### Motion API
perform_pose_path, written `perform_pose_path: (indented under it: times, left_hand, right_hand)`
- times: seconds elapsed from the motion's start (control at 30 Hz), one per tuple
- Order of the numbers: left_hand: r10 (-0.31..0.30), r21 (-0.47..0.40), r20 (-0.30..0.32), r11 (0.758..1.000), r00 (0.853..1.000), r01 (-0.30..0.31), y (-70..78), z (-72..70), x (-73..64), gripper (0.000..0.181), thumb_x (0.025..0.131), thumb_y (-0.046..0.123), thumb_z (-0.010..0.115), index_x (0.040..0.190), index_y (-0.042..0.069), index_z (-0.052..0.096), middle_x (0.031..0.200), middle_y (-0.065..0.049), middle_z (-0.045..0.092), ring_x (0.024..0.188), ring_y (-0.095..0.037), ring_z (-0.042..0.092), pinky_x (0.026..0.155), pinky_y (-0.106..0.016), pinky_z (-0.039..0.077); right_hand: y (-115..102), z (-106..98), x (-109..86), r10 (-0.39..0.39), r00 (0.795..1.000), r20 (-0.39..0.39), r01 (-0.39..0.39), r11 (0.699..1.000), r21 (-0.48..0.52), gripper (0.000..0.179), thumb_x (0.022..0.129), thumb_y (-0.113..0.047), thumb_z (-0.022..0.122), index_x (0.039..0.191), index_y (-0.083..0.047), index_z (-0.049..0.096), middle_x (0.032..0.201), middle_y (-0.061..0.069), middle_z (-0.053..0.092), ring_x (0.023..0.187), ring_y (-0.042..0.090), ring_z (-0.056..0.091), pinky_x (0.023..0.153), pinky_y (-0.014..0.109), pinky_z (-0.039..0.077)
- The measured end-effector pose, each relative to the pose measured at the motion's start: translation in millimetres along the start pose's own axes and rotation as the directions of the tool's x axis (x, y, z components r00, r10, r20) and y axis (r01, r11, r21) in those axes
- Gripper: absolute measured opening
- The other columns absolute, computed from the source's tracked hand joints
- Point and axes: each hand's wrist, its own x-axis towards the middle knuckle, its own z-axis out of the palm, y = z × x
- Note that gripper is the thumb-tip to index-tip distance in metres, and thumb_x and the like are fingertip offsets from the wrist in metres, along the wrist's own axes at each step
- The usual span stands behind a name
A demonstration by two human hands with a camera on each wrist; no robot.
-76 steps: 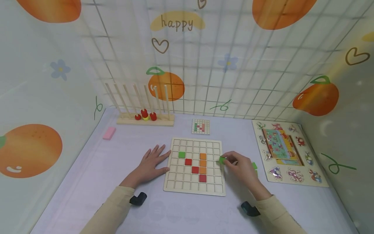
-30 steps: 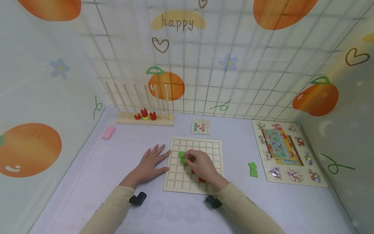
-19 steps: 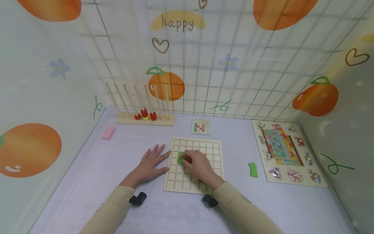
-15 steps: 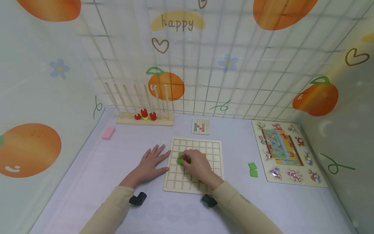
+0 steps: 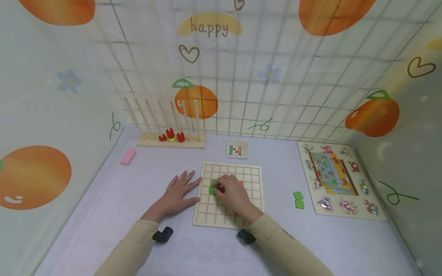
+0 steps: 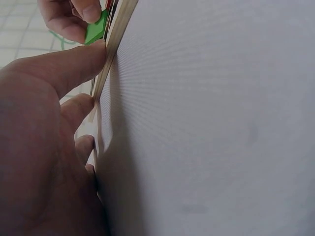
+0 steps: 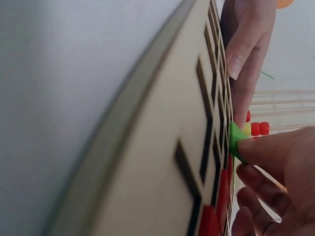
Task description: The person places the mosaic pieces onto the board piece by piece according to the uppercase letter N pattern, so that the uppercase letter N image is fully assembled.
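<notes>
A square wooden grid board lies mid-table. My left hand rests flat beside it with fingers spread, thumb and index fingertips right at its left edge. Over the board, my right hand pinches a green square tile between thumb and fingers. That tile sits on the board just below another green tile. A red tile and an orange tile show partly around the right hand, which hides other tiles. In the right wrist view, red tiles stand out from the grid's slots.
Two loose green tiles lie right of the board. A small pattern card stays behind it. At the back left is a peg stand with red and yellow beads, near a pink block. An animal puzzle board lies far right.
My right hand has carried the green tile from the board's right edge leftward, then slid it slightly left under the first green tile. My left hand has stayed in place.
</notes>
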Motion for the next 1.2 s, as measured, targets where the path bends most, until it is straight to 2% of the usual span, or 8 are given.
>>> perform_pose_path:
  times: [0.3,0.47,0.7,0.87,1.03,1.2]
  left_hand:
    - [0.000,-0.001,0.004,1.000,1.000,0.000,0.2,-0.8,0.5,0.074,0.097,0.053,0.062,0.160,0.027,0.034,0.170,-0.004,0.015,0.157,-0.032,0.003,0.124,-0.057,0.000]
    - [0.004,-0.003,0.003,1.000,1.000,-0.004,-0.4,-0.4,0.9,0.074,0.097,0.053,0.062,0.160,0.027,0.035,0.170,-0.005,0.015,0.157,-0.033,0.003,0.124,-0.057,0.001]
    - [0.000,0.006,0.006,1.000,1.000,0.000,-0.6,0.5,1.1,0.074,0.097,0.054,0.061,0.160,0.027,0.035,0.170,-0.005,0.016,0.157,-0.033,0.003,0.124,-0.057,0.001]
    - [0.001,-0.007,0.005,1.000,1.000,-0.001,-0.1,0.0,0.3,0.073,0.097,0.053,0.062,0.159,0.026,0.037,0.170,-0.007,0.017,0.157,-0.033,0.004,0.124,-0.058,0.001]
    - [0.006,-0.024,-0.006,1.000,1.000,-0.006,0.0,-0.3,-0.6,0.073,0.096,0.051,0.064,0.159,0.024,0.038,0.169,-0.009,0.018,0.157,-0.034,0.006,0.123,-0.058,0.002]
    - [0.001,-0.017,-0.001,1.000,1.000,-0.001,-0.6,0.7,-0.6,0.074,0.097,0.053,0.063,0.160,0.025,0.036,0.170,-0.008,0.017,0.157,-0.034,0.005,0.124,-0.057,0.002]
  right_hand:
    - [1.8,-3.7,-1.5,0.034,0.999,0.001,-0.034,0.999,-0.038,0.017,0.092,-0.024,0.077,0.110,-0.023,0.078,0.112,-0.008,0.068,0.093,0.012,0.054,0.072,0.025,0.050]
    - [4.0,-9.4,-4.5,0.045,0.999,-0.004,-0.045,0.999,-0.005,0.017,0.092,-0.023,0.077,0.110,-0.021,0.078,0.106,-0.007,0.068,0.088,0.012,0.053,0.073,0.027,0.050]
    - [10.8,-16.9,-16.1,0.072,0.997,-0.016,-0.071,0.995,0.066,0.016,0.092,-0.019,0.075,0.108,-0.020,0.078,0.109,-0.008,0.069,0.094,0.013,0.057,0.079,0.030,0.053]
    - [16.1,-24.9,-25.6,0.096,0.995,-0.024,-0.094,0.992,0.090,0.015,0.093,-0.021,0.075,0.108,-0.020,0.077,0.106,-0.009,0.068,0.090,0.015,0.052,0.073,0.032,0.048]
    - [23.1,-33.8,-33.7,0.111,0.993,-0.041,-0.108,0.991,0.082,0.014,0.093,-0.020,0.075,0.106,-0.019,0.078,0.108,-0.007,0.069,0.093,0.015,0.055,0.078,0.033,0.051]
    - [32.9,-40.8,-42.3,0.175,0.984,-0.044,-0.171,0.982,0.079,0.013,0.092,-0.019,0.076,0.104,-0.019,0.078,0.106,-0.007,0.068,0.092,0.014,0.058,0.079,0.033,0.054]
